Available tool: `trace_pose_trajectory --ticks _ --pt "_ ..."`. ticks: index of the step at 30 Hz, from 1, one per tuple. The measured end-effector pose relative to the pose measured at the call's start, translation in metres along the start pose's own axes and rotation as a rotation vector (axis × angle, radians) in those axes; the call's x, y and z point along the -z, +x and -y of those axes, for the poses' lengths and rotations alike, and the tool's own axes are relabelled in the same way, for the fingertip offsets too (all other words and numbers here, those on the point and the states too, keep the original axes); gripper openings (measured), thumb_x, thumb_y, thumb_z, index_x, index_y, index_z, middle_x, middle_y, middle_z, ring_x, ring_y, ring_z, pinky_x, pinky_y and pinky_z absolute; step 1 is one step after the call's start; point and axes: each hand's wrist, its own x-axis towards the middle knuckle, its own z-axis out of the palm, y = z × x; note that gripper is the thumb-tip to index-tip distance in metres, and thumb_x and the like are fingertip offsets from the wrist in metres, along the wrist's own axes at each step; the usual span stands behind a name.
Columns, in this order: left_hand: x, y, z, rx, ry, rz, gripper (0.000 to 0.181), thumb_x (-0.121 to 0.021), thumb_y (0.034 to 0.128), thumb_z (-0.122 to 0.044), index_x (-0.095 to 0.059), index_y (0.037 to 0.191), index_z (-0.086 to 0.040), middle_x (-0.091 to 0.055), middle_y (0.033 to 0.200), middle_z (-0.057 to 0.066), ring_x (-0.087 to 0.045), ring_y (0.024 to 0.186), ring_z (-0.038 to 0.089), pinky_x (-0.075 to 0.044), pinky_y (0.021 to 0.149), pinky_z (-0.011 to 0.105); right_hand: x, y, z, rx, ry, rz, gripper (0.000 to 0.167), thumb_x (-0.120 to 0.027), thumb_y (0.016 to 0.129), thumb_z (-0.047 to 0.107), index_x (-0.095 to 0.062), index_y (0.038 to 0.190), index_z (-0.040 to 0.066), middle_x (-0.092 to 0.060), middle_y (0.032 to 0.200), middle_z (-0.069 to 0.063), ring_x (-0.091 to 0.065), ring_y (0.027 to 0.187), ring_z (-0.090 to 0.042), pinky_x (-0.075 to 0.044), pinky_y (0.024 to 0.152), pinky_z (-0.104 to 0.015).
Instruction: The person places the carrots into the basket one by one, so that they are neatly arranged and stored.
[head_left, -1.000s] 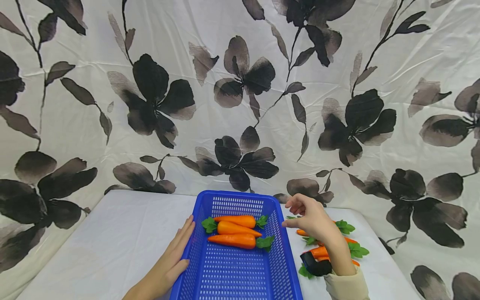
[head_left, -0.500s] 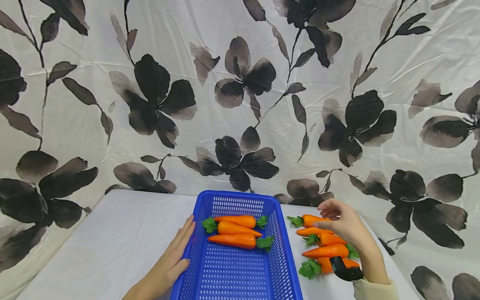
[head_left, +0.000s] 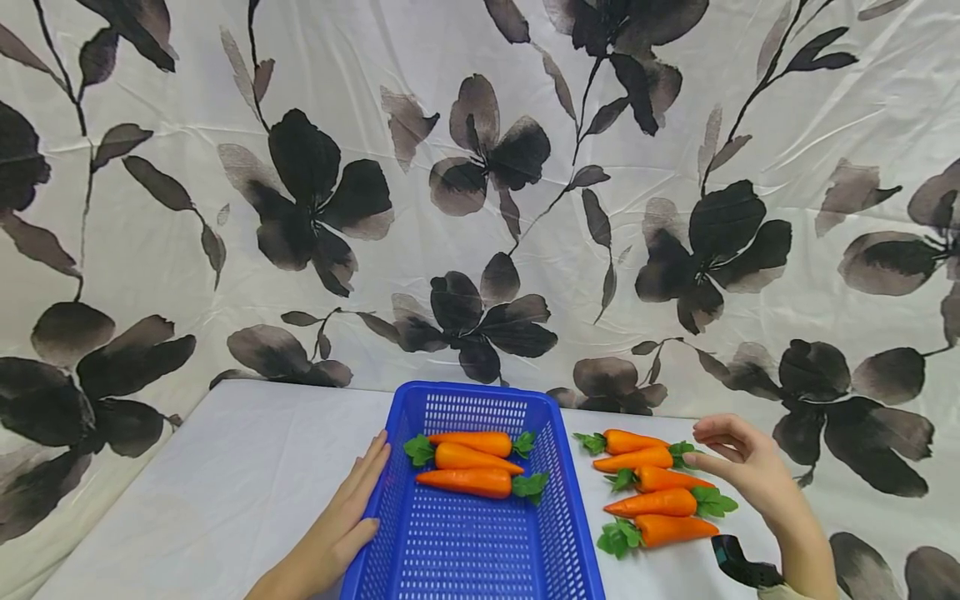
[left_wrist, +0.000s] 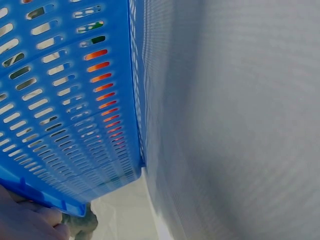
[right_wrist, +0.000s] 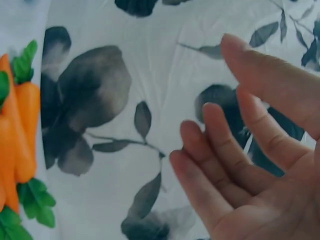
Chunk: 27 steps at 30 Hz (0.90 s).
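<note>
Five leafy carrots [head_left: 663, 479] lie right of the blue plastic basket [head_left: 480, 387], likely light and firm (perhaps artificial); grip mid-body. Right hand [head_left: 757, 477]: fingers loosely curved, holding nothing. Left hand [head_left: 330, 529]: straight fingers against the basket.

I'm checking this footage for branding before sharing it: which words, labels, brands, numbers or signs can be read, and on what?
None can be read in any view.
Blue basket: no lettering shows.
Carrots: no labels show.
Backdrop: a flower print, no writing.
Black wrist device: too small to tell whether it bears any marking.
</note>
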Motion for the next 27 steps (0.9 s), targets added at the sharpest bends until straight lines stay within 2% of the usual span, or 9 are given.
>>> trace_pose_trajectory --ticks 5,11,15,19,22,27 --pt "0.000 0.000 0.000 -0.009 0.008 -0.014 0.082 -0.045 0.0781 0.004 -0.017 0.155 0.007 -0.009 0.162 0.028 -0.004 0.152 0.028 0.005 0.116 0.016 0.004 -0.010 -0.020 0.002 0.080 -0.079 0.036 -0.076 0.085 0.009 -0.061 0.115 -0.004 -0.062 0.106 0.006 -0.060 0.097 0.001 -0.047 0.082 -0.007" --pt "0.000 0.000 0.000 -0.007 0.005 -0.021 0.082 -0.045 0.0778 0.003 -0.018 0.155 0.006 -0.009 0.162 0.027 -0.004 0.152 0.026 0.005 0.115 0.016 0.001 -0.020 -0.052 -0.067 0.216 -0.192 0.030 -0.075 0.086 0.006 -0.064 0.112 -0.004 -0.064 0.101 0.011 -0.062 0.093 0.001 -0.050 0.078 -0.009" --pt "0.000 0.000 0.000 0.000 0.003 -0.020 0.082 -0.045 0.0778 0.003 -0.017 0.155 0.007 -0.009 0.162 0.027 -0.004 0.152 0.027 0.005 0.115 0.016 -0.006 -0.025 -0.073 -0.108 0.285 -0.236 0.032 -0.075 0.086 0.006 -0.064 0.111 -0.011 -0.067 0.096 0.012 -0.064 0.090 0.002 -0.051 0.076 -0.011" --pt "0.000 0.000 -0.001 0.006 -0.003 -0.018 0.081 -0.044 0.0782 0.003 -0.017 0.155 0.007 -0.009 0.162 0.026 -0.003 0.152 0.027 0.005 0.115 0.016 -0.014 -0.032 -0.093 -0.129 0.403 -0.254 0.031 -0.074 0.085 0.001 -0.063 0.109 -0.015 -0.070 0.093 0.009 -0.067 0.087 -0.001 -0.053 0.074 -0.014" --pt "0.000 0.000 -0.001 0.011 -0.007 -0.017 0.081 -0.044 0.0784 0.003 -0.017 0.155 0.006 -0.009 0.163 0.026 -0.003 0.152 0.027 0.005 0.115 0.016 -0.019 -0.038 -0.109 -0.147 0.475 -0.256 0.027 -0.073 0.084 -0.003 -0.065 0.107 -0.015 -0.072 0.092 0.008 -0.068 0.084 -0.004 -0.054 0.073 -0.016" --pt "0.000 0.000 0.000 0.011 -0.006 -0.018 0.082 -0.044 0.0786 0.002 -0.017 0.155 0.006 -0.009 0.163 0.025 -0.003 0.152 0.027 0.005 0.115 0.016 -0.027 -0.044 -0.128 -0.225 0.491 -0.209 0.031 -0.073 0.085 -0.001 -0.065 0.110 -0.016 -0.074 0.092 0.007 -0.068 0.083 -0.004 -0.054 0.074 -0.017"
